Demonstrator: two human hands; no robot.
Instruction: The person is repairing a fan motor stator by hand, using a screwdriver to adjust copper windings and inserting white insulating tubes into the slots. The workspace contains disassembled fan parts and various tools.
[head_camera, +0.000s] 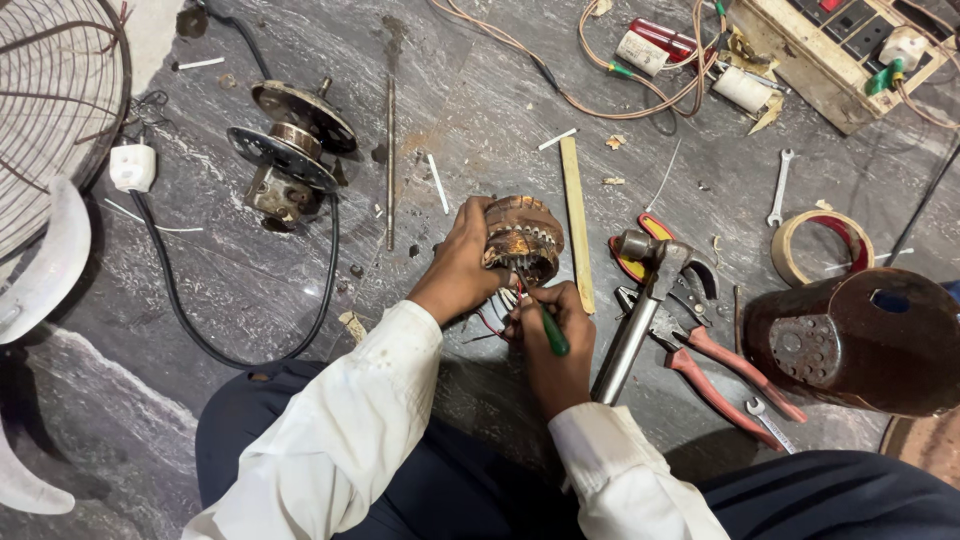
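Note:
My left hand (462, 265) grips a copper-wound motor stator (523, 237), holding it tilted just above the grey stone floor. My right hand (556, 335) is closed on a green-handled screwdriver (552, 332) whose tip points up into the lower edge of the stator, where red and white wire leads (497, 318) hang out. Both forearms wear white sleeves. The tool's tip is hidden among the windings.
A hammer (645, 290) and red-handled pliers (705, 360) lie right of my hands, beside a wooden stick (576, 222). A brown motor cover (860, 340), tape roll (820, 245) and spanner (779, 188) sit further right. A motor assembly (290, 150), black cable (180, 300) and fan guard (50, 100) lie left.

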